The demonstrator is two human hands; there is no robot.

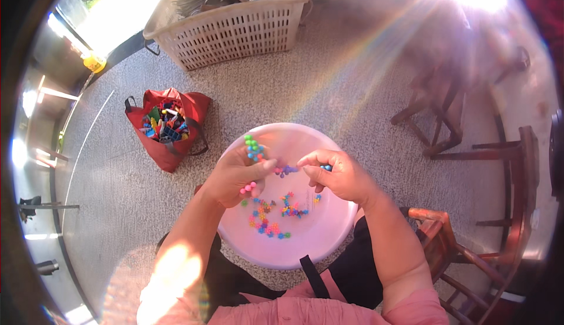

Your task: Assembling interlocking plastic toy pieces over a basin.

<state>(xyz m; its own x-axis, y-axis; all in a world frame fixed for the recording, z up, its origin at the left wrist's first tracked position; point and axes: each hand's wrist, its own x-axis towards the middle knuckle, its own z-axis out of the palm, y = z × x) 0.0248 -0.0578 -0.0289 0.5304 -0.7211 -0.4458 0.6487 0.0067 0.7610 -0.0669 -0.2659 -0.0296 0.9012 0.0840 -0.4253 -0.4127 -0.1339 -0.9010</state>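
Over a pink basin, L hand is curled round linked beads: green-and-blue beads show at its upper edge, pink beads at its lower. R hand has thumb & index drawn together, blue beads held btwn fingers. Violet beads lie btwn both hands' tips; exact contact can't tell. Multicol. beads lie in basin; red bag w/ toy pcs. on floor, upper L.

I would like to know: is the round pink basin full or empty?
Neither: small coloured pieces lie scattered inside the basin, with much bare bottom showing around them.
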